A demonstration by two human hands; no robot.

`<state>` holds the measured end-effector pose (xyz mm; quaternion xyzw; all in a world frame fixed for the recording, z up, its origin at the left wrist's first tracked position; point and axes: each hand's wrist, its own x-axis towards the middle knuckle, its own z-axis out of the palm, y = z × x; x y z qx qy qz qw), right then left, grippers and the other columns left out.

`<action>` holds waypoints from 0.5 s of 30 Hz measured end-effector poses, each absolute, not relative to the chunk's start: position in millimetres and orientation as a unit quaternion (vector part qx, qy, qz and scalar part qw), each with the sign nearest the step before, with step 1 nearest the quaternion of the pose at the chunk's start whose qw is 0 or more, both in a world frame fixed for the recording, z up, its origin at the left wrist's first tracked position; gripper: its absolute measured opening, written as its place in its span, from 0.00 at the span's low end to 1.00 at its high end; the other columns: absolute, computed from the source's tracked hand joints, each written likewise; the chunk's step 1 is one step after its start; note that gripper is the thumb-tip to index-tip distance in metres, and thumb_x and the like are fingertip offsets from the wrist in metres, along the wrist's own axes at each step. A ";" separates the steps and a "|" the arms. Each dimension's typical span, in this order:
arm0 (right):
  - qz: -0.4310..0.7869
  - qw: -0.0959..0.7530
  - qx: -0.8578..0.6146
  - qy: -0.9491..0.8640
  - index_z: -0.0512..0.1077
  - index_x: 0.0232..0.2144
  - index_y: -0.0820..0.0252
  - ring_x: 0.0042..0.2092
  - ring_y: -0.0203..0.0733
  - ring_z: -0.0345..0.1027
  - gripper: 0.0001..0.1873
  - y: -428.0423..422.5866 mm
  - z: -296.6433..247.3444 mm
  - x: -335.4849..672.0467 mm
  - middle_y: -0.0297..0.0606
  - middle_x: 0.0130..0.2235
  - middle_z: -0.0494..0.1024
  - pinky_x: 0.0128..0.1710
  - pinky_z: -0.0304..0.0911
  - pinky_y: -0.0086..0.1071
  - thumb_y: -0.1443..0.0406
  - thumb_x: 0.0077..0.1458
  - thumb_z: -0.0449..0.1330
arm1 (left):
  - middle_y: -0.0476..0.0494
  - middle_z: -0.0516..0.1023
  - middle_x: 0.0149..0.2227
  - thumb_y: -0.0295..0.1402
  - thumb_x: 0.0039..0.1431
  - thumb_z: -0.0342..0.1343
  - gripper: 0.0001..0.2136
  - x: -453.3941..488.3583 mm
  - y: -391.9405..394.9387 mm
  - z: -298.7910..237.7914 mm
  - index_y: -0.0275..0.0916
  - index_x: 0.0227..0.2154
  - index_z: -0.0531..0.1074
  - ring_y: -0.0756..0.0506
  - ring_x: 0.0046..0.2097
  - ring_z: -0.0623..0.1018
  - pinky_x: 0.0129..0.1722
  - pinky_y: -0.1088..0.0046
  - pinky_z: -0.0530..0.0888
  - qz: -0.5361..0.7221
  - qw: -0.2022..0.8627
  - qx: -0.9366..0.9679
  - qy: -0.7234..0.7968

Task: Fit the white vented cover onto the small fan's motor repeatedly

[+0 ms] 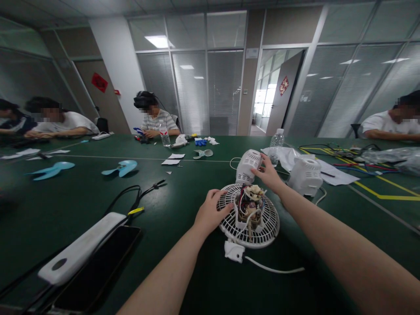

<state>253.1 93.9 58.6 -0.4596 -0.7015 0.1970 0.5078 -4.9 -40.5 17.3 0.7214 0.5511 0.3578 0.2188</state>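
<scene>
A white round fan grille [262,227] lies flat on the green table, with a bare motor and coloured wires [251,205] standing on it. My left hand [210,214] rests on the grille's left rim, fingers curled over it. My right hand [269,174] grips a white ribbed motor cover [247,166] just behind the grille. A white cord [272,267] and a small white clip part [234,251] trail from the grille's near edge.
A second white housing [306,174] stands to the right, by papers, coloured cables and a water bottle [276,142]. Blue fan blades [122,168] lie at left. A white power bank [82,247] and a black phone [98,271] sit near left. Other people sit round the table.
</scene>
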 end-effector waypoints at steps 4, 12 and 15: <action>0.195 0.534 -0.457 -0.684 0.50 0.65 0.53 0.57 0.56 0.66 0.46 93.4 60.1 247.9 0.49 0.64 0.61 0.56 0.65 0.52 0.56 0.48 0.65 | 0.44 0.63 0.58 0.52 0.60 0.53 0.24 -5.2 -40.3 17.9 0.49 0.56 0.67 0.40 0.52 0.74 0.53 0.64 0.72 0.357 0.221 0.721 0.552; 0.199 0.598 -0.434 -0.644 0.37 0.67 0.49 0.59 0.56 0.65 0.46 44.4 80.9 253.9 0.50 0.66 0.57 0.56 0.65 0.52 0.50 0.55 0.58 | 0.44 0.64 0.57 0.52 0.59 0.55 0.24 -4.7 -42.2 19.5 0.49 0.55 0.67 0.40 0.51 0.75 0.53 0.64 0.72 0.351 0.211 0.724 0.555; 0.182 0.608 -0.412 -0.654 0.38 0.67 0.46 0.62 0.58 0.61 0.45 3.0 92.5 261.3 0.48 0.67 0.56 0.56 0.65 0.52 0.50 0.56 0.57 | 0.44 0.64 0.56 0.52 0.58 0.55 0.24 -4.0 -43.2 20.3 0.49 0.54 0.67 0.40 0.50 0.75 0.53 0.63 0.72 0.347 0.199 0.727 0.559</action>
